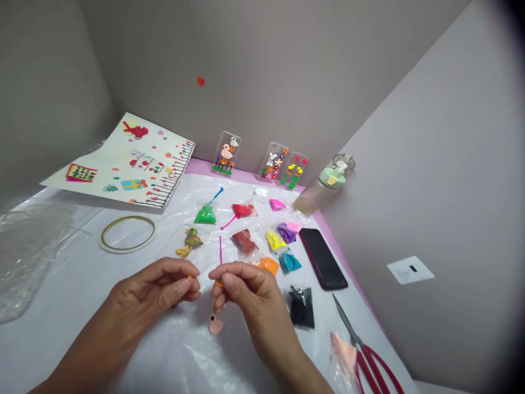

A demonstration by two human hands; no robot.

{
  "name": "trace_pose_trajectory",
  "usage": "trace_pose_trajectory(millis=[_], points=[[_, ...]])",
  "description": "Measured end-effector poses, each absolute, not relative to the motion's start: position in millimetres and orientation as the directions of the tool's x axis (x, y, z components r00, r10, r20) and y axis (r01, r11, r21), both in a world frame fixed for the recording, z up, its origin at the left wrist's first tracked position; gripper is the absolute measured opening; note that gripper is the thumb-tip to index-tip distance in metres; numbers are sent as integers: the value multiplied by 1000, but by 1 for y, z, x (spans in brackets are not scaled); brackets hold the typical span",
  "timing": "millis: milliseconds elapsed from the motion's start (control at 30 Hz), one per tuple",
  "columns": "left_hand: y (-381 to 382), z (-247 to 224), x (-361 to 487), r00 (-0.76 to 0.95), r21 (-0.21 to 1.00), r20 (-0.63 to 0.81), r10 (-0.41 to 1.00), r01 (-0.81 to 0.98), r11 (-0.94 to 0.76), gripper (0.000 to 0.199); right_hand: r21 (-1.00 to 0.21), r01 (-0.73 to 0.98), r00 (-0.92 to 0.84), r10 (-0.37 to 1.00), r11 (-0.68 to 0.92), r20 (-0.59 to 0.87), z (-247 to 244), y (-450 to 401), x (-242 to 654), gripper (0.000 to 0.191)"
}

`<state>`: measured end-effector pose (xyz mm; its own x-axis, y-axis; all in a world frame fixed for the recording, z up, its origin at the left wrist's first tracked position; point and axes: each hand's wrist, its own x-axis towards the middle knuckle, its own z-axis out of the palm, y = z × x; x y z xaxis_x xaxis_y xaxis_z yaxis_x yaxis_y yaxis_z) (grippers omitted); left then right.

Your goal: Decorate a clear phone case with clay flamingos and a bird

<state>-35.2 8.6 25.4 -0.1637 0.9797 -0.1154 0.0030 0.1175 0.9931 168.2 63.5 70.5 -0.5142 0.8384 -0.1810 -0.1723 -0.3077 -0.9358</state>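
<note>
My left hand (158,287) pinches a small bit of orange clay (191,277) between thumb and fingers. Opposite it, a short gap away, my right hand (241,290) is closed on another piece of orange clay (219,283). Most of each piece is hidden by the fingers. Below the right hand, a flat pink clay duck (215,325) with a dark eye lies on the white sheet. Beyond the left hand is a clear phone case with a green and brown duck figure (192,239) on it. A pink modelling stick (220,250) lies just past my right fingertips.
Bags of coloured clay, such as green (205,214), brown (246,241) and black (301,306), spread across the middle and right. A phone (323,258), red-handled scissors (368,350) and a bottle (315,191) line the right side. Left are a tape roll (105,244) and a decorated paper (110,186).
</note>
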Motion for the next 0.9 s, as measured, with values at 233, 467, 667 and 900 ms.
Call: trace_pose_trajectory(millis=[233,467,667,900], points=[[5,27,-31,-144,956,-259,955,-176,233,32,-924,-191,-506,840,-331,-196,72,64,166,26],[6,33,-27,-137,950,-263,955,-207,232,25,-912,-184,-460,852,-367,-250,75,65,166,40],[11,49,-20,-100,951,-190,977,-265,158,16,-925,-171,-436,868,-340,-238,74,65,166,43],[10,48,-22,-21,928,-246,969,-292,229,33,-937,-156,-427,877,-312,-221,74,67,166,28]])
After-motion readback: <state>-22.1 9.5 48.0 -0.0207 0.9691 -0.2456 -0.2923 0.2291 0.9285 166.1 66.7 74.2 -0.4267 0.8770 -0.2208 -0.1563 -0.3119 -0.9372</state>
